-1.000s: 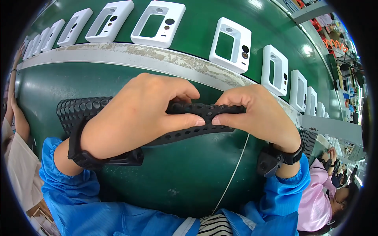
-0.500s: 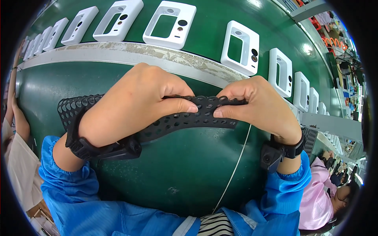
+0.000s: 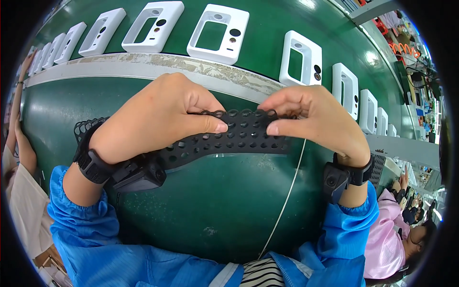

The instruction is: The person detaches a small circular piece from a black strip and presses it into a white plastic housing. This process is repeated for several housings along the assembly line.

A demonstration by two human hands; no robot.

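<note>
A black perforated strip [image 3: 239, 136], with rows of round holes, stretches between my hands above the green bench. My left hand [image 3: 162, 115] pinches its upper edge, thumb in front and fingers behind. At the strip's right part, my right hand [image 3: 313, 115] has the thumb on the near side and the fingers at the far side, in a looser hold. A thin glossy border shows along the strip's lower edge. The strip's left end passes behind my left forearm and shows again beyond it. Each wrist wears a black strapped device.
Beyond a pale worn rail [image 3: 158, 60], several white plastic housings [image 3: 217, 36] with rectangular openings stand in a row on a green conveyor belt. A thin white cord [image 3: 287, 205] lies across the bench [image 3: 215, 205]. Other people sit at left and right, one in a pink top [image 3: 385, 239].
My left hand has slid slightly left along the strip. My right thumb has shifted a little right and its grip has loosened. The white housings have moved to the right.
</note>
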